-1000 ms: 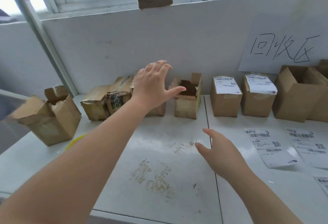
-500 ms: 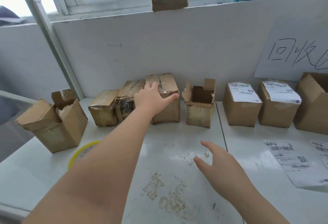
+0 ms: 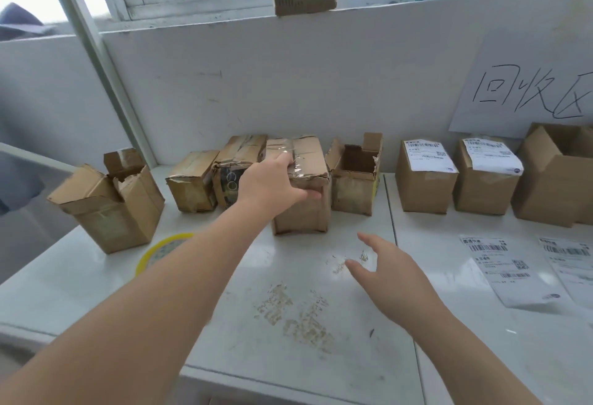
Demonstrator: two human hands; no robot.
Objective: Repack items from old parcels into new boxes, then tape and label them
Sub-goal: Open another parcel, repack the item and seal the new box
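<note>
1. The left hand (image 3: 272, 186) reaches far forward and clasps the top front corner of a worn brown cardboard parcel (image 3: 301, 212) sealed with wrinkled clear tape. Its fingers lie over the top and its thumb presses the front face. The parcel stands on the white tabletop (image 3: 288, 356), slightly forward of the row of boxes along the back wall.
2. The right hand (image 3: 385, 269) hovers low over the tabletop near the parcel, with fingers loosely spread and holding nothing.
3. Risk: the grip is one-handed, at a corner and partly on slick tape. Pulled or lifted from there, the parcel could tip forward or slip out of the fingers. The crushed top edge may also buckle under the thumb. Bringing the right hand to the free side would likely steady it.
4. Risk: a crumpled taped parcel with black printing (image 3: 237, 160) sits tight against its left side. A torn, open brown box (image 3: 353, 192) stands just beside its right. A skewed pull could drag or topple either one.
5. Farther out:
   - A yellow-rimmed tape roll (image 3: 163, 249) lies partly hidden by the left forearm, which could knock it.
   - A ripped open carton (image 3: 109, 208) stands at the far left.
   - Two sealed brown boxes with white labels (image 3: 423, 176) stand to the right.
   - Loose printed shipping labels (image 3: 500, 266) lie flat beyond the right hand, where a careless sweep could scatter them.
</note>
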